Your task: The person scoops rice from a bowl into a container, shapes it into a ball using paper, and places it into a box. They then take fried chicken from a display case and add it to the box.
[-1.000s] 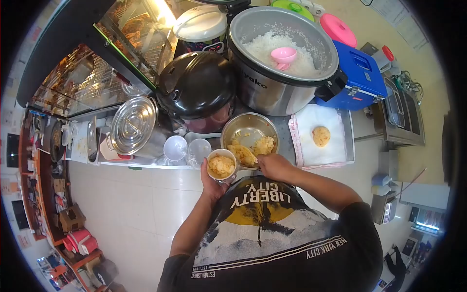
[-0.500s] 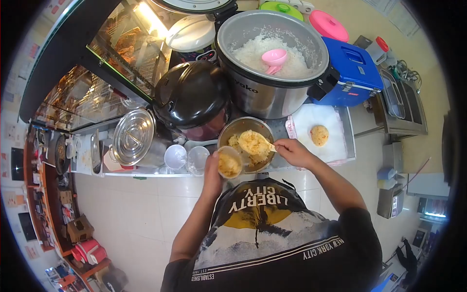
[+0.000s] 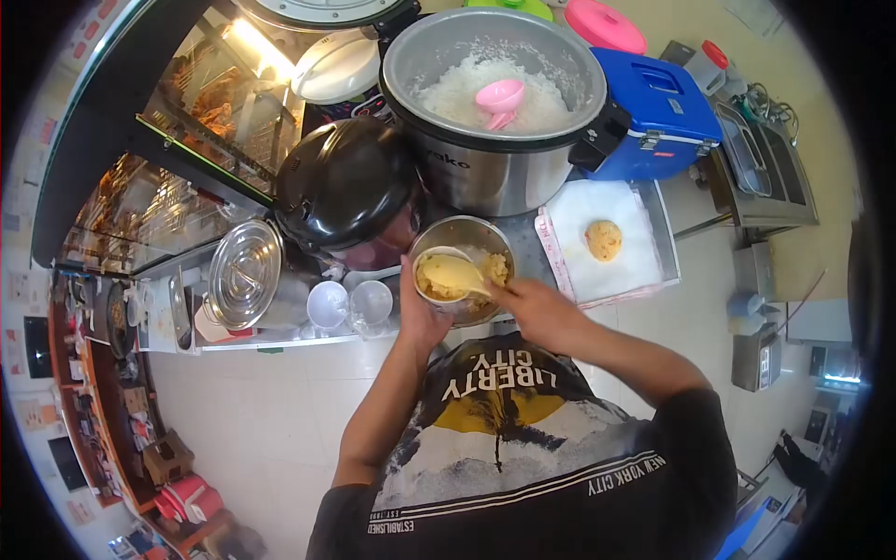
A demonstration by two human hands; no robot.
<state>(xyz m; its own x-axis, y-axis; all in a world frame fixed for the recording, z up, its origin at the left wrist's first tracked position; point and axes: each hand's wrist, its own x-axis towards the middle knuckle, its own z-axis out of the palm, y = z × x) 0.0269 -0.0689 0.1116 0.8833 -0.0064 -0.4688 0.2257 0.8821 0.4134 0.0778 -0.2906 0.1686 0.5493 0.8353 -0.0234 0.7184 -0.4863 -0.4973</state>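
Note:
My left hand is wrapped round a small cup that contains yellowish rice, held over a metal bowl. Gripped in my right hand is a cream-coloured rice spoon, its back facing up, with its head at the mouth of the cup. More yellowish rice shows in the bowl beside the cup. To the right of the bowl, a rounded mound of rice sits on a stack of white wrapping paper. How full the cup is stays partly hidden under the spoon.
Behind the bowl stand a large rice cooker of white rice with a pink scoop, and a dark lidded cooker. Two cups and a lidded steel pot are at left. A blue cooler box is at right.
My right hand has moved left and turned the loaded spoon over into the cup. My left hand has brought the cup over the bowl. The view has shifted slightly.

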